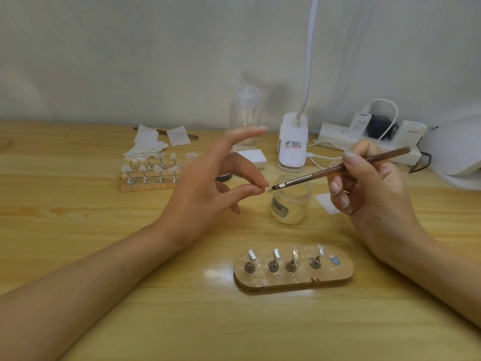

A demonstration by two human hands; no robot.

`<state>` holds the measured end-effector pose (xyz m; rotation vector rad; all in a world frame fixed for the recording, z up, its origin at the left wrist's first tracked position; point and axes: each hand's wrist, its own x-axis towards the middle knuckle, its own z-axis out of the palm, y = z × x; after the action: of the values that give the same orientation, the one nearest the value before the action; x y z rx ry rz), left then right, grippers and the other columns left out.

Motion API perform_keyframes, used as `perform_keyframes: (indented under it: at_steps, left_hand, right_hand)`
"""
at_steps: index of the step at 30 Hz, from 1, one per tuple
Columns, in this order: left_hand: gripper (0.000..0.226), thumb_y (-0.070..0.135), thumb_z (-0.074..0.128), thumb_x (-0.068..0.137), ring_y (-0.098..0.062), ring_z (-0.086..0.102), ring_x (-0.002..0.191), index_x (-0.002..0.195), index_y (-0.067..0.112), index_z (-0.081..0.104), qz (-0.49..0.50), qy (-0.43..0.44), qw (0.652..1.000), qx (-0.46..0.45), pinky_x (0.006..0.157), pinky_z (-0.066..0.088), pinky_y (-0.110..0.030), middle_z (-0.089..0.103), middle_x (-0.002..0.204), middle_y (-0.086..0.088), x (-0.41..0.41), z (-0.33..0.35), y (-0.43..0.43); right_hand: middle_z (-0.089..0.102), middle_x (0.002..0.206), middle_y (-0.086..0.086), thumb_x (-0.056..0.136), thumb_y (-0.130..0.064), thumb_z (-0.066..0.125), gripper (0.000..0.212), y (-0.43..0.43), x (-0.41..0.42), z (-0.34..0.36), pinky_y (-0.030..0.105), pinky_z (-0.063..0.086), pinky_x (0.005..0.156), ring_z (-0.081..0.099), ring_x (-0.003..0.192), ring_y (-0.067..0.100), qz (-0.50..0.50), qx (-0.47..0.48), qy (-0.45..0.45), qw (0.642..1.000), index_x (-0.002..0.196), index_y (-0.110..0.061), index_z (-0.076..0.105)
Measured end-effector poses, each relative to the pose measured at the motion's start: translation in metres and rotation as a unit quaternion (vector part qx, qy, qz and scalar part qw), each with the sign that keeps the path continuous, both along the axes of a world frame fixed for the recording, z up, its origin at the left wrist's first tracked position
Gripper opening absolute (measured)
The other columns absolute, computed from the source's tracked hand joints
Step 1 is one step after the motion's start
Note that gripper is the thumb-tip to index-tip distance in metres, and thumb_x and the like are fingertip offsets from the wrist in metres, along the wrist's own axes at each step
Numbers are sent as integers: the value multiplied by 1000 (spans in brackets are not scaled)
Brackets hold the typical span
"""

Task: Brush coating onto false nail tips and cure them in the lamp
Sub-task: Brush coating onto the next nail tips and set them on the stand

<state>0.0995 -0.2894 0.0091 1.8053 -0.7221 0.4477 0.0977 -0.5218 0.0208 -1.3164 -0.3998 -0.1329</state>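
My left hand (208, 186) pinches a small clear nail tip (266, 189) between thumb and a finger, above the table, with the other fingers spread. My right hand (369, 183) grips a brown-handled brush (338, 169); its bristles touch the nail tip. Just behind and below the brush tip stands an open glass jar (290, 201) of pale coating. Near me lies an oval wooden holder (294, 269) with several metal stands carrying nail tips and one bare round pad at its right end. The white curing lamp (291, 144) stands behind the jar.
A second wooden holder (145, 182) with several nail tips stands at the back left, beside a pile of white wipes (148, 144). A clear bottle (244, 115), a small white box (253, 157), a power strip (364, 136) with plugs and a white object (458, 152) line the back.
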Motion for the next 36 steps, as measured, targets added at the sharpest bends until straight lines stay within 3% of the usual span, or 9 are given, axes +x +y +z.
perform_keyframes:
  at_steps: [12, 20, 25, 31, 36]
  left_hand:
    - [66, 3, 76, 86, -16, 73, 91, 139, 30, 47, 1, 2, 1000, 8, 55, 56, -25, 74, 88, 12, 0, -1, -1]
    - [62, 2, 76, 87, -17, 73, 91, 135, 29, 48, 1, 8, 1000, 5, 54, 58, -32, 75, 88, 11, 0, 0, -1]
    - [59, 3, 76, 86, -14, 73, 90, 133, 28, 49, -1, 10, 1000, -1, 53, 57, -29, 74, 87, 12, -1, 1, -1]
    - [56, 4, 75, 88, -15, 73, 90, 131, 27, 49, -9, 16, 1000, -5, 54, 57, -29, 74, 89, 9, -1, 1, -2]
    - [56, 4, 75, 87, -14, 73, 90, 129, 28, 48, -14, 19, 1000, -16, 54, 57, -27, 74, 88, 8, -2, 2, -2]
  right_hand:
    - [58, 58, -1, 94, -24, 52, 19, 1, 0, -5, 18, 38, 43, 47, 45, 9, 5, -12, -17, 1000, 79, -15, 43]
    - [55, 56, -3, 92, -22, 52, 22, -4, 3, -5, 17, 37, 43, 48, 49, 9, -49, 6, 5, 999, 70, -25, 51]
    - [59, 58, 0, 96, -23, 54, 21, 0, 0, -4, 18, 39, 44, 49, 47, 10, -17, -9, -18, 1000, 78, -17, 45]
    - [55, 55, 0, 97, -20, 50, 22, -2, 1, -4, 17, 36, 42, 45, 47, 11, -59, -9, 6, 998, 77, -17, 43]
    - [60, 60, 1, 94, -27, 55, 21, 0, -1, -3, 18, 39, 44, 50, 48, 10, -10, -2, -25, 1000, 79, -17, 44]
